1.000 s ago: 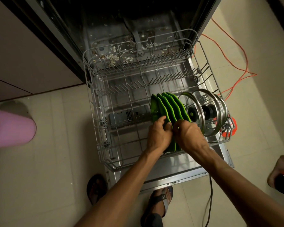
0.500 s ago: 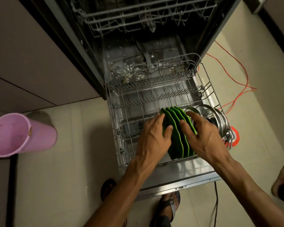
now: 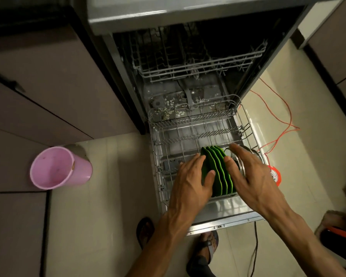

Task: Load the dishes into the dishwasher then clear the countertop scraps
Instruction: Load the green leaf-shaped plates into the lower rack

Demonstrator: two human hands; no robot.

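Both hands hover flat over the pulled-out lower rack (image 3: 158, 156) of the dishwasher (image 3: 188, 23), fingers straight and spread, gripping nothing. The left hand (image 3: 190, 182) lies against the left side of the green plates (image 3: 218, 168), its thumb resting on the outermost plate's face. The right hand (image 3: 250, 176) sits on the other side, thumb touching the rightmost green rim, its fingers stretched over the steel lids (image 3: 257, 154) that stand just beyond; whether those fingers touch the lids cannot be told.

Between the 2 hands, 4 green plates stand upright on edge, packed close together in the near right part of the rack. The steel lids stand on edge just right of them, mostly hidden under the right hand.

Ahead of the hands, the rest of the rack is bare wire, and pale food bits (image 3: 174, 112) lie on the tub floor behind it. The upper rack (image 3: 198, 70) sits inside the machine. Left of the left hand, well apart on the floor, stands a pink bucket (image 3: 56, 168). Right of the right hand, an orange cord (image 3: 284, 120) trails across the tiles to an orange reel (image 3: 276, 174) just beside the rack.
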